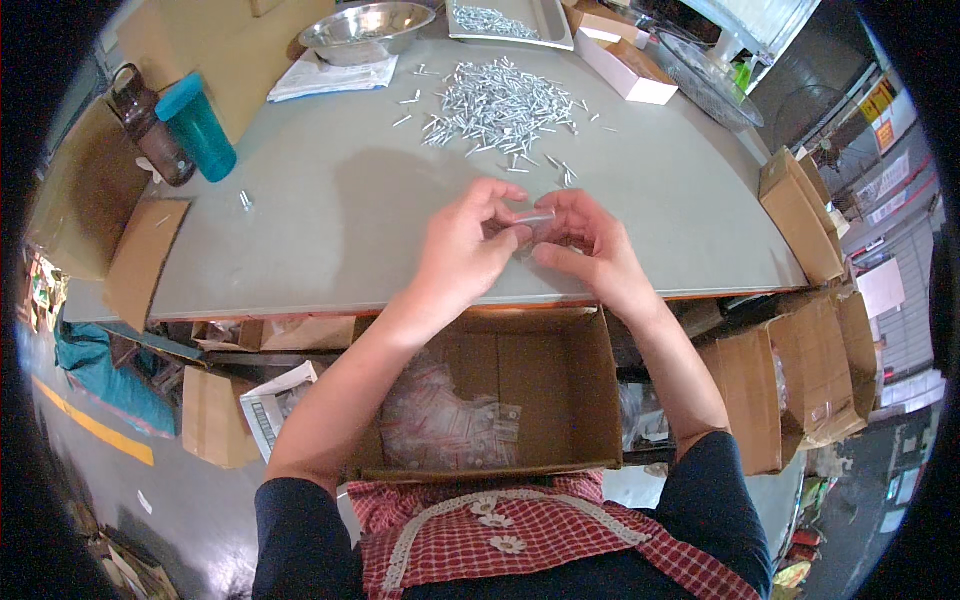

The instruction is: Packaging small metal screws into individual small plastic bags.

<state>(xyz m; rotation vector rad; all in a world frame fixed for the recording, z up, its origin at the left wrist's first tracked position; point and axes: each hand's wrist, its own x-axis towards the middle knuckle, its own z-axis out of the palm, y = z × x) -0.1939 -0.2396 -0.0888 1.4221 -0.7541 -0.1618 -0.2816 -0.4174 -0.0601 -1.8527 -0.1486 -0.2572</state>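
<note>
Between my two hands, over the table's near edge, is a small clear plastic bag (pixel 541 216). My left hand (pixel 470 238) pinches it between thumb and fingers. On its other side, my right hand (pixel 590 240) grips it with curled fingers, so part of the bag is hidden. What lies inside it I cannot make out. Just beyond my hands a pile of small silver screw-like fasteners (pixel 500 103) spreads over the grey table (pixel 330 250). Below my wrists an open cardboard box (pixel 560 400) holds many small clear bags with red lines (pixel 445 425).
At the back are a metal bowl (pixel 368 32) on papers, a tray of fasteners (pixel 500 22) and a white open box (pixel 630 72). A teal tumbler (pixel 197 128) and a dark bottle (pixel 150 125) stand left. Cardboard boxes (pixel 800 215) flank the right edge.
</note>
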